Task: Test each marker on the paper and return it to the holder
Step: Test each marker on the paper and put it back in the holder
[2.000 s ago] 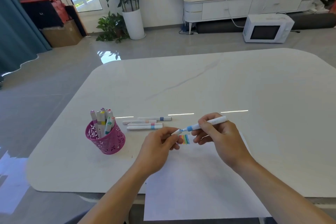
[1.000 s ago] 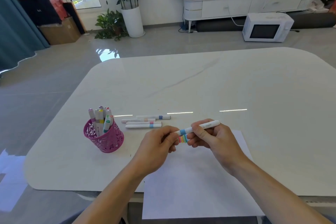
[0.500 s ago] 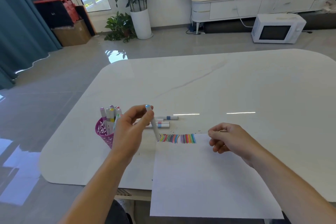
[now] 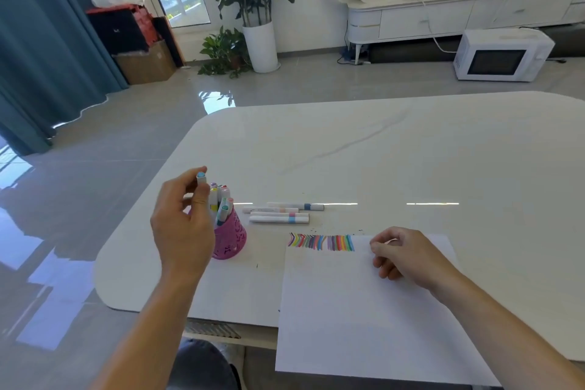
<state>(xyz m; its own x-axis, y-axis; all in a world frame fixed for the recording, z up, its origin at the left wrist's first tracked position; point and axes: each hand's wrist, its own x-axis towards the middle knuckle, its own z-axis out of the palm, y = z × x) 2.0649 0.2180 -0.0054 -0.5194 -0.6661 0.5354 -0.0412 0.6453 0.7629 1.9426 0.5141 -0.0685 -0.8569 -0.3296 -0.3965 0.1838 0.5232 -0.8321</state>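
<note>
My left hand (image 4: 182, 228) grips a capped white marker with a blue end (image 4: 201, 179), held upright right over the pink mesh holder (image 4: 230, 239). Several markers stand in that holder, and my hand covers its left side. Three white markers (image 4: 280, 218) lie flat on the table just right of the holder. A white sheet of paper (image 4: 364, 320) lies in front of me, with a row of coloured test strokes (image 4: 321, 241) along its top left edge. My right hand (image 4: 400, 258) rests on the paper's upper right part, fingers curled, nothing visible in it.
The white marble table (image 4: 395, 152) stretches far beyond the paper. The paper's near edge overhangs the table's front edge. On the floor behind are a potted plant (image 4: 258, 41), a white microwave (image 4: 500, 55) and a low white cabinet (image 4: 459, 17).
The marker was capped between both hands, then my left hand carried it left to above the holder. My right hand let go and dropped onto the paper. The camera turned left.
</note>
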